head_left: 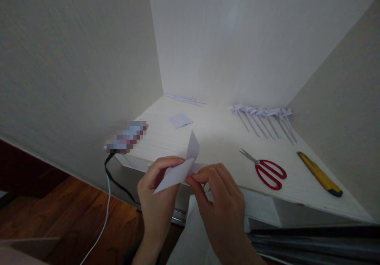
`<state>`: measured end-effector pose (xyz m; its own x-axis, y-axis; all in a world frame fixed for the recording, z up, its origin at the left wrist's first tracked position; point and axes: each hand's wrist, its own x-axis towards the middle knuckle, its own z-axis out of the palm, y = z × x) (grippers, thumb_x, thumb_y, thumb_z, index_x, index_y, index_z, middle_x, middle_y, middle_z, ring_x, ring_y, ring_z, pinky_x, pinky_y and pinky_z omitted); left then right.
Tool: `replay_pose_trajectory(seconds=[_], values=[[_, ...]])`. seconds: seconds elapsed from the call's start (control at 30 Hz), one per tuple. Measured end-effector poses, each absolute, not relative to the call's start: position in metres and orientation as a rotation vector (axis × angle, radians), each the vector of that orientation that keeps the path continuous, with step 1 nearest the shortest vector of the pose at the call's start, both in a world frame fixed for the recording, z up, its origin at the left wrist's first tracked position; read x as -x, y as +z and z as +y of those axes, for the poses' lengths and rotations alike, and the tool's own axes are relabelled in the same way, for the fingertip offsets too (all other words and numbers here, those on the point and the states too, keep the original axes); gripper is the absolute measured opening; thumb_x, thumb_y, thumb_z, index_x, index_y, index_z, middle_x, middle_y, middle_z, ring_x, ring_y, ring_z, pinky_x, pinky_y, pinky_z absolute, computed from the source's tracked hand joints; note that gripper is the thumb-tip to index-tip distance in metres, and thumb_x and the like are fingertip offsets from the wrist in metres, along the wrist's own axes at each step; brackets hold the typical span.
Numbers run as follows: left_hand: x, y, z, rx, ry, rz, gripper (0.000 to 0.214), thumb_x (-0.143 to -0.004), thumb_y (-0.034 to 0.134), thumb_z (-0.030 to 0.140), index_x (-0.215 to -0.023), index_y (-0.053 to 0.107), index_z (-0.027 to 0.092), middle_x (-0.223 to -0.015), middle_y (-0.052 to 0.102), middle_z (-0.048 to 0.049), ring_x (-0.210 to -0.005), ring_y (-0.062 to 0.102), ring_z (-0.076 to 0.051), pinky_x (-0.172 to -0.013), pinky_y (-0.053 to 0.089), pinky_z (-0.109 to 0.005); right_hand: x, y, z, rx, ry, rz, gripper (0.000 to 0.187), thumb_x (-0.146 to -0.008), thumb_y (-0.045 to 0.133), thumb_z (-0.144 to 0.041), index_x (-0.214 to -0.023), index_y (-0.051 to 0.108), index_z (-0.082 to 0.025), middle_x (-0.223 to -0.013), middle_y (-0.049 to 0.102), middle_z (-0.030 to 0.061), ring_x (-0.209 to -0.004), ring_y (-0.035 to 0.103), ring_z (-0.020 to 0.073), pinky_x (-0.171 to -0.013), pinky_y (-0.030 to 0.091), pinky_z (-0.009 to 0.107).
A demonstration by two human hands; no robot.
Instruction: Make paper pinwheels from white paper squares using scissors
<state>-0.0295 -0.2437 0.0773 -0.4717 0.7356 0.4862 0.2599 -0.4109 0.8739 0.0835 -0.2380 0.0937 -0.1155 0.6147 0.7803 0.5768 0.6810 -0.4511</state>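
Both hands hold one folded piece of white paper [181,166] in front of the near edge of a white table [219,138]. My left hand [158,195] pinches its lower flap, fingers closed around it. My right hand [221,205] pinches the fold at the middle with thumb and fingertips. One pointed flap of the paper sticks up, another points down to the left.
On the table lie a small white paper square [180,120], a row of several folded white paper pinwheels on sticks [264,118], red-handled scissors [265,170], a yellow utility knife [319,174], paper strips [185,99] by the back wall and a phone [127,137] with cables hanging to the wooden floor.
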Motion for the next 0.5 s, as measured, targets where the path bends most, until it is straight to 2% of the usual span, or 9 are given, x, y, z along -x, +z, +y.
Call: replay_pose_trajectory(seconds=[0.2,0.4,0.5], values=[[0.016,0.077,-0.244,-1.264,1.824,1.452,0.018,-0.068,0.069,0.008,-0.076,0.072,0.024,-0.076,0.071,0.0041,-0.075,0.064,-0.013,-0.068,0.049,-0.017,-0.094,0.093,-0.242,0.984,-0.001,-1.768,0.023,-0.093,0.053,-0.025,-0.071,0.051,-0.018,-0.065,0.059,0.0001,-0.063,0.053,0.0142,-0.058,0.042,0.025],[0.014,0.078,-0.246,-1.151,1.789,1.497,0.008,-0.066,0.075,0.02,-0.072,0.071,0.023,-0.071,0.069,0.0045,-0.069,0.062,-0.012,-0.063,0.047,-0.016,-0.098,0.093,-0.244,0.948,-0.098,-1.804,0.027,-0.097,0.04,-0.018,-0.075,0.055,-0.017,-0.068,0.061,0.0016,-0.065,0.053,0.0152,-0.061,0.043,0.027],[0.014,0.078,-0.247,-1.116,1.779,1.498,0.008,-0.066,0.076,0.022,-0.072,0.071,0.022,-0.071,0.069,0.0039,-0.069,0.061,-0.012,-0.062,0.047,-0.016,-0.097,0.094,-0.244,0.969,-0.105,-1.798,0.028,-0.097,0.04,-0.02,-0.074,0.055,-0.017,-0.068,0.062,0.0017,-0.064,0.054,0.0156,-0.061,0.043,0.028]])
